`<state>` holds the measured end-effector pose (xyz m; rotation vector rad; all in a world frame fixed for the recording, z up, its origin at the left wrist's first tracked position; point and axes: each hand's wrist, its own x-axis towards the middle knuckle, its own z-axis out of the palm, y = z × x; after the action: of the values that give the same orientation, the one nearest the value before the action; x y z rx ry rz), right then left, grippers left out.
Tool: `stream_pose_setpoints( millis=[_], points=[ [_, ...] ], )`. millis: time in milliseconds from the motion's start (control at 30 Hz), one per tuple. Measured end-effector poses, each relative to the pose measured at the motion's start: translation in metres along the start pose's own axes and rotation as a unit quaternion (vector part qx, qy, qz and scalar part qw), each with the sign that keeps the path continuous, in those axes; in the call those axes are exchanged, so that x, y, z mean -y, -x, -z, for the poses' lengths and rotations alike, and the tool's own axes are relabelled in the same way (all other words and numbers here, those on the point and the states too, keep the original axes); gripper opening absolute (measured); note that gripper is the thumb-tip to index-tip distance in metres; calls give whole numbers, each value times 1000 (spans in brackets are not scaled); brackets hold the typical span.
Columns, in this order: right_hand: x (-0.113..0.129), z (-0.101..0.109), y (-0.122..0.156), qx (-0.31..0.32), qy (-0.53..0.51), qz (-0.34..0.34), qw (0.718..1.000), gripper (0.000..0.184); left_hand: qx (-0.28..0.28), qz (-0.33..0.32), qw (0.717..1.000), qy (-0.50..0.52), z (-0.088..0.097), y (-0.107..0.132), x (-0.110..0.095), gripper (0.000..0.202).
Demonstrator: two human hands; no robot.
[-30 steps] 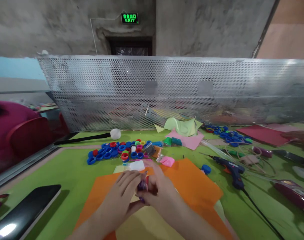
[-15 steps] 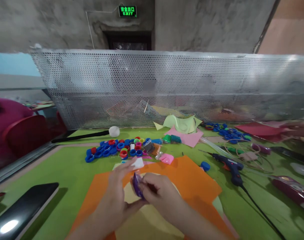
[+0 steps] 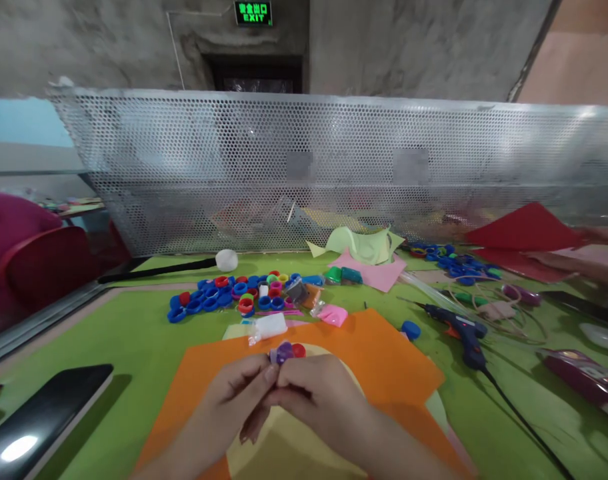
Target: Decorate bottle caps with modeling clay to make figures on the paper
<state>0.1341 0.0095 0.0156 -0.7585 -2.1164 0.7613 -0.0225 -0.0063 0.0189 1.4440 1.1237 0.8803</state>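
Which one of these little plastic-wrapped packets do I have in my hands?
The purple packet, held where your left hand and right hand meet; others, like the white packet and pink packet, lie beyond, untouched.

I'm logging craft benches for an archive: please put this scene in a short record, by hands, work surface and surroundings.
Left hand: pinching the purple packet
Right hand: close against the left at the packet, grip hidden
Red cap: beside the packet; whether held is unclear
Under hands: orange paper, yellow disc
Just beyond: white packet, pink packet, bottle caps
Far left: phone
Right side: glue gun, blue cap
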Motion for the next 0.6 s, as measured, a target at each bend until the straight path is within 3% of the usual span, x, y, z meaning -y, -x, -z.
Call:
stream_pose_setpoints(
  millis=[300, 467, 600],
  points=[
    [2, -2, -1, 27, -4, 40, 999, 22, 2, 12, 1000, 12, 4, -3, -1, 53],
    [0, -8, 2, -49, 59, 38, 996, 31, -1, 40, 999, -8, 6, -5, -3, 47],
    [0, -9, 3, -57, 61, 31, 996, 32, -6, 43, 999, -13, 3, -3, -7, 46]
  ],
)
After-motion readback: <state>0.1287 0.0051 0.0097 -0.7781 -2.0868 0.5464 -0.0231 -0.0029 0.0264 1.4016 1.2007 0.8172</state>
